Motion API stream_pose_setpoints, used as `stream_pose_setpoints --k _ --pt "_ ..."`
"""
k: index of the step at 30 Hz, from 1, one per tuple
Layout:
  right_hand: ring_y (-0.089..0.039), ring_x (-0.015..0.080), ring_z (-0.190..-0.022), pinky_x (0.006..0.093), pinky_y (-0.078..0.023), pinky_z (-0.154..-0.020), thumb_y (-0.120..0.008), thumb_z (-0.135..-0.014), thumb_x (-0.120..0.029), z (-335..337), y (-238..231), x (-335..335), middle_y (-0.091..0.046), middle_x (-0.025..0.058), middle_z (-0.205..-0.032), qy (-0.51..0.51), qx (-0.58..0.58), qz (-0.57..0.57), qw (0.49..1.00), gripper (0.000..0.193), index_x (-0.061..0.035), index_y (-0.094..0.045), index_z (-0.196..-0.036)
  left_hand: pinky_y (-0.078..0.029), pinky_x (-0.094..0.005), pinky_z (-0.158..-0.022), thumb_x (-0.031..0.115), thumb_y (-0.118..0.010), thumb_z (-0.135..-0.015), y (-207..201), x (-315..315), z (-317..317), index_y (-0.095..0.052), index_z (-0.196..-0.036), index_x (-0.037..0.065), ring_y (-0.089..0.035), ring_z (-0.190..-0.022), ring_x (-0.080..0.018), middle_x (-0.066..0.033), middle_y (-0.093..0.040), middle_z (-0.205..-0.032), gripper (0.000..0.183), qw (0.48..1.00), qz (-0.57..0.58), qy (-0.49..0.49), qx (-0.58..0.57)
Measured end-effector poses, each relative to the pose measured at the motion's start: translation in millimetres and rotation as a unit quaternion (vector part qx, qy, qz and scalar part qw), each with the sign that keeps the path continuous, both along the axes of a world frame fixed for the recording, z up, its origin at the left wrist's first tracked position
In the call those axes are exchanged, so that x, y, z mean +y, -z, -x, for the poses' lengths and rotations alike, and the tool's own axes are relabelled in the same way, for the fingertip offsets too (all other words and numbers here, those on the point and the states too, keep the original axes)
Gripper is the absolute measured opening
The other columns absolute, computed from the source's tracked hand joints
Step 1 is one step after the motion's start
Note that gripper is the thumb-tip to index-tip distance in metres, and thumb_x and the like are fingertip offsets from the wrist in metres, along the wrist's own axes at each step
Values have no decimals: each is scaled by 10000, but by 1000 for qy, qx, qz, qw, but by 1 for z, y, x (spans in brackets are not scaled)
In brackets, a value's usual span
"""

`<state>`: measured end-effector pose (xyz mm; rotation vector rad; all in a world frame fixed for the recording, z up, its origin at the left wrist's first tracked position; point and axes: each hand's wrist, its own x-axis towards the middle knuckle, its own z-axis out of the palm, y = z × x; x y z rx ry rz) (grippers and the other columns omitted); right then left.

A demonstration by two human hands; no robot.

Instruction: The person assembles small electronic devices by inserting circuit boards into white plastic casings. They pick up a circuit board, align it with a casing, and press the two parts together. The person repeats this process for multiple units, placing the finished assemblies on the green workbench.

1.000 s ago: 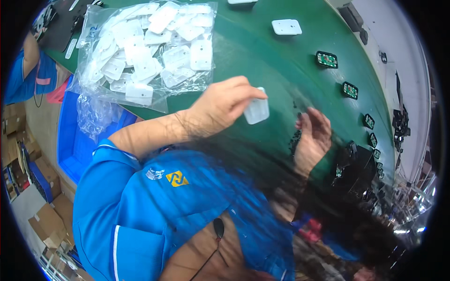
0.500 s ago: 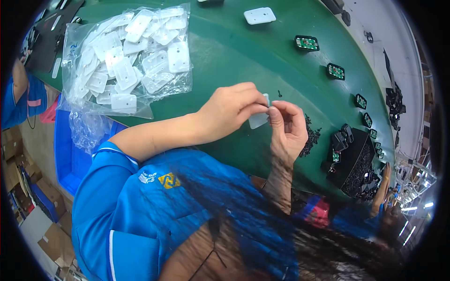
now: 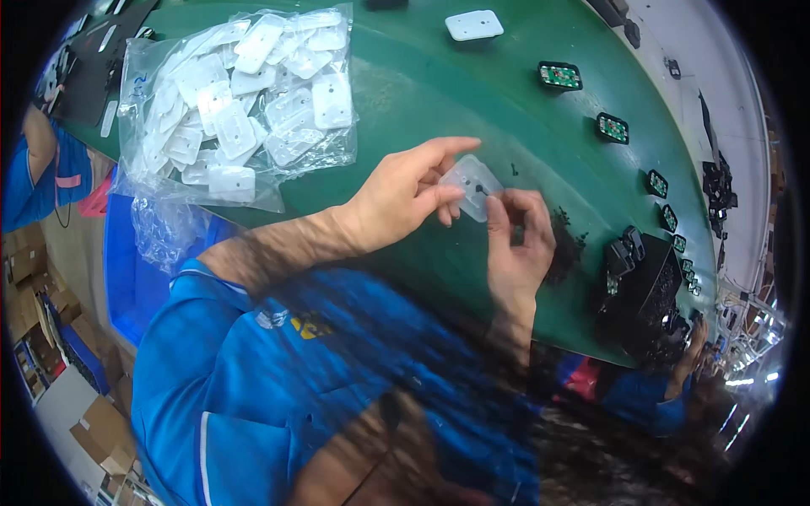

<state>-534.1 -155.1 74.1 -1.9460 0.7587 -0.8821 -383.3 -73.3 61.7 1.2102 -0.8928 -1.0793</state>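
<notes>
My left grip (image 3: 401, 189) is clamped on one translucent cover (image 3: 466, 174); my right grip (image 3: 519, 244) meets its right corner, but I cannot tell whether it pinches. Left of my grip, blue handwriting (image 3: 137, 85) marks one clear bag (image 3: 135, 126) of overlapping white covers (image 3: 233, 131). Beyond, on the green counter (image 3: 405, 101), lies one loose white cover (image 3: 474, 25); rightward, at least five cased circuit boards (image 3: 560, 76). One heap of black bits (image 3: 567, 243) sits beside my right grip.
</notes>
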Motion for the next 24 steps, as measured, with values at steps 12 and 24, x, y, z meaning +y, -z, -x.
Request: stream_pose_setpoints --k 12,24 --pt "-487 130 -551 259 -398 -493 -676 -777 12 -7 5 5 -532 46 -710 13 63 90 994 112 -16 -571 -802 -530 -275 -795 14 -546 -912 5 3 5 -543 -1048 -62 -639 -882 -162 -112 -606 -1014 155 994 -72 3 79" --pt "-435 67 -536 211 -378 -478 -662 -812 18 -15 14 18 -513 21 -727 61 -23 15 998 121 -9 -544 -820 -516 -265 -726 -10 -596 -867 15 2 9 -554 -969 -24 -596 -865 -158 -112 -549 -1007 111 978 126 -44 -159"
